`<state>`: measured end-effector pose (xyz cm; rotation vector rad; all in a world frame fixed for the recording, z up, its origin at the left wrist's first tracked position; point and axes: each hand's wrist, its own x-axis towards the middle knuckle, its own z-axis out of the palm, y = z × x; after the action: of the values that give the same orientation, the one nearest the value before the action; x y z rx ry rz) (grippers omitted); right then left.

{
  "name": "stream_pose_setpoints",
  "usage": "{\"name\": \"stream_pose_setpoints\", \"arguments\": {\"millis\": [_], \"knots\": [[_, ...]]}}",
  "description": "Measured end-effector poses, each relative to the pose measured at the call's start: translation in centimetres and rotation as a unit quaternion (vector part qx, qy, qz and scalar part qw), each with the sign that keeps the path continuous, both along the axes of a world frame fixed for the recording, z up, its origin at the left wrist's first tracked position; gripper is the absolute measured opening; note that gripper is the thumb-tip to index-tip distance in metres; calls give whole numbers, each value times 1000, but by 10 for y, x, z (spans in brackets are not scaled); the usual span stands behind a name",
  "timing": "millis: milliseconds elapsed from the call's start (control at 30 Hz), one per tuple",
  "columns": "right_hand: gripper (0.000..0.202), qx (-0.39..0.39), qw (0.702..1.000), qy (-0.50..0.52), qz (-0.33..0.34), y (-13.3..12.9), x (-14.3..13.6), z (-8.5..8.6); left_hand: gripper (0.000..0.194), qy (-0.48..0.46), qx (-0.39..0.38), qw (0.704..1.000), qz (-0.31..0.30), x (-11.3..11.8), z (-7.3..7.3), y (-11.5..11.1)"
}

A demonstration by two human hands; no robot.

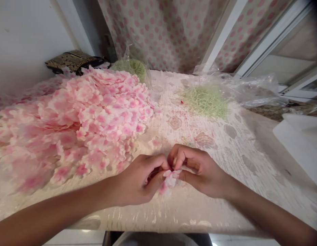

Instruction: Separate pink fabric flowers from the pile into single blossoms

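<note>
pink flower [171, 179] pinched over cream tablecloth [250, 171], dotted curtain [168, 30] behind.

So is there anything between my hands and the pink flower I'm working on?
Nothing visible: the left hand and right hand both pinch the pink flower directly. The big petal pile lies off to the left, apart.

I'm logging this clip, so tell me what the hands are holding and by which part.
Both the left hand and right hand pinch one small pink fabric flower between fingertips, at its top; the petals hang below. The exact grip point is hidden.
</note>
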<state>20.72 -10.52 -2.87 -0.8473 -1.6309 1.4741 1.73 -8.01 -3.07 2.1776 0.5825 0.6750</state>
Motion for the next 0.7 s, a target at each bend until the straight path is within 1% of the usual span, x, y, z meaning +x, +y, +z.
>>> {"name": "stream_pose_setpoints", "arguments": {"millis": [167,300,333,400,433,500,533,567,633,700], "knots": [[12,-12,1000,-19,10,-1,-1,2,13,19,-7,1000,-8,-1,1,-3],[12,-21,1000,-5,19,-2,2,2,13,13,-49,999,-2,0,3,-2],[11,-23,1000,3,14,-1,3,1,13,12,-63,998,4,0,4,-1],[8,-36,999,23,-21,0,5,-2,13,18,-76,997,25,0,6,1],[8,-52,997,35,-45,2,6,-4,15,24,-70,997,37,0,6,2],[4,-94,990,75,-78,5,8,-8,32,38,-35,997,58,-1,5,4],[3,-120,984,103,-81,6,8,-9,41,41,-8,997,67,-2,4,5],[4,-147,978,132,-74,8,8,-11,44,40,19,996,74,-2,3,6],[6,-195,962,184,-53,9,8,-11,37,26,65,994,82,-2,-1,9],[6,-229,950,205,-49,10,8,-10,24,9,74,993,95,-2,-3,10]]}}
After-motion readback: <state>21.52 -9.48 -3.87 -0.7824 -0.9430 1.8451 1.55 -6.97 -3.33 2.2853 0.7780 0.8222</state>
